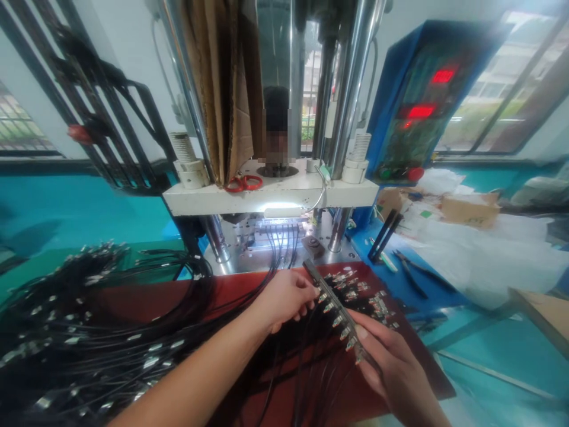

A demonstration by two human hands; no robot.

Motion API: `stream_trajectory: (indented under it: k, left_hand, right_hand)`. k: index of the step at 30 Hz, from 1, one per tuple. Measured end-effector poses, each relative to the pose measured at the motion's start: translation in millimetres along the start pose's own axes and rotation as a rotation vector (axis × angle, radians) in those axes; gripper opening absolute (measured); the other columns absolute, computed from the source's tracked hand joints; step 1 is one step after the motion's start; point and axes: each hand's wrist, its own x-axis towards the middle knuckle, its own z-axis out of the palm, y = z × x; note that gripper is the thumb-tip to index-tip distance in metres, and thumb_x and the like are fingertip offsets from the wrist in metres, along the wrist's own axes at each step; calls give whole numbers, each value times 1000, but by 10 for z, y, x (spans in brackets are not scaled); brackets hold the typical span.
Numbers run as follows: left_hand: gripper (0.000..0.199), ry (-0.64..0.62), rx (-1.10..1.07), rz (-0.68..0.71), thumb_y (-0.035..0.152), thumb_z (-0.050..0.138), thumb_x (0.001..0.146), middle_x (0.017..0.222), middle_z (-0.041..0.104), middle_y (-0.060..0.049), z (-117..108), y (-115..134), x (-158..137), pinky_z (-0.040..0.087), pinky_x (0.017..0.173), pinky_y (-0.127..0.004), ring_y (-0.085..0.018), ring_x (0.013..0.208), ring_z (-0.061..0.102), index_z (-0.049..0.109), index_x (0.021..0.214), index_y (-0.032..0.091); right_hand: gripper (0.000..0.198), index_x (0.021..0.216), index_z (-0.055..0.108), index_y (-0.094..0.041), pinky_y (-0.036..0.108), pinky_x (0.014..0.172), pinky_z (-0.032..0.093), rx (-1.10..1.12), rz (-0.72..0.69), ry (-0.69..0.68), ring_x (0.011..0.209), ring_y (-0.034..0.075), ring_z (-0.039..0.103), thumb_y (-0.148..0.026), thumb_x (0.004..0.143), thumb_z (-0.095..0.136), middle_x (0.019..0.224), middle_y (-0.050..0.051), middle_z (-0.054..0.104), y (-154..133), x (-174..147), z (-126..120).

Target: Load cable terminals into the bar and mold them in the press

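Observation:
My right hand [393, 362] is closed around the near end of a long dark metal bar [331, 296], which slants away toward the press. Along the bar's left edge sits a row of small metal cable connectors [342, 332], with black cables hanging below. At the bar's far part, the thumb and forefinger of my left hand [287, 299] pinch a small connector, mostly hidden by the fingertips. Just right of the bar, more connector-ended cables [377, 305] lie on the reddish-brown mat [355, 403].
Ahead stands a press with a white plate [200, 201], a lit mold area [278, 234] and red-handled scissors [244, 182]. A big heap of black cables [89, 344] lies left. Pliers [418, 276] rest on the blue surface at right, below a control box [422, 107]. Someone is behind the press.

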Motion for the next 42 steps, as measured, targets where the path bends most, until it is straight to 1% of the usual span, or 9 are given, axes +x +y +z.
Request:
stream_trajectory:
  k: [2, 5, 9, 18, 22, 26, 33, 38, 42]
  left_hand:
    - [28, 115, 139, 53, 44, 54, 79, 72, 63, -3, -167, 8, 44, 43, 62, -28, -17, 68, 58, 61, 75, 17]
    - [37, 338, 339, 51, 48, 58, 77, 100, 63, -14, -385, -65, 155, 40, 84, -38, -29, 98, 57, 59, 94, 14]
    - [52, 373, 434, -37, 33, 75, 59, 109, 59, -24, -413, -279, 296, 41, 83, -42, -38, 105, 55, 53, 101, 10]
    - [23, 83, 151, -116, 25, 64, 71, 48, 53, 4, -646, -332, 251, 40, 45, -23, -15, 46, 56, 53, 89, 16]
    - [30, 19, 48, -129, 25, 64, 71, 50, 54, 4, -699, -395, 81, 40, 43, -23, -15, 46, 56, 50, 98, 17]
    - [33, 52, 28, -105, 30, 63, 71, 64, 59, 2, -654, -488, -69, 39, 41, -23, -15, 50, 57, 49, 99, 19]
    - [25, 145, 96, -9, 29, 63, 69, 76, 64, -2, -636, -443, -181, 37, 53, -25, -16, 61, 58, 55, 90, 18]
    - [21, 228, 184, 53, 27, 58, 72, 90, 66, -6, -618, -432, -205, 39, 65, -28, -20, 78, 60, 57, 90, 17]
    - [23, 238, 133, 77, 25, 56, 74, 97, 67, -6, -595, -479, -209, 41, 72, -29, -21, 85, 60, 59, 96, 18]
  right_hand:
    - [43, 105, 72, -26, 22, 46, 48, -14, 35, -65, 75, 20, 64, -54, 74, 66, 103, 9, 65, -92, 41, -27]
    - [48, 114, 66, -21, 19, 33, 29, -45, 63, -199, 41, 9, 44, -49, 76, 66, 59, 0, 54, -281, 161, -46]
    - [33, 102, 67, -16, 19, 32, 15, -96, 27, -332, 35, 5, 19, -40, 80, 62, 44, -10, 27, -493, 355, 12]
    - [21, 80, 64, -15, 19, 33, 22, -332, -87, -499, 36, 5, 33, -33, 84, 52, 49, -6, 43, -632, 751, 221]
    - [24, 90, 69, -16, 22, 38, 34, -464, -129, -470, 43, 11, 48, -34, 81, 55, 56, 0, 56, -606, 909, 262]
    - [21, 79, 73, -21, 27, 55, 43, -855, -411, -367, 64, 19, 62, -31, 83, 55, 68, 5, 68, -673, 860, 273]
    - [17, 71, 73, -25, 30, 60, 42, -1218, -560, -402, 67, 21, 64, -28, 79, 59, 65, 4, 70, -815, 1002, 324]
    - [31, 104, 71, -19, 36, 89, 42, -1055, -702, -345, 103, 25, 60, -29, 92, 44, 105, 11, 70, -1001, 1716, 875]
    - [29, 116, 60, -18, 43, 91, 45, -921, -710, -346, 105, 22, 58, -33, 93, 51, 120, 10, 60, -1107, 2266, 1444]
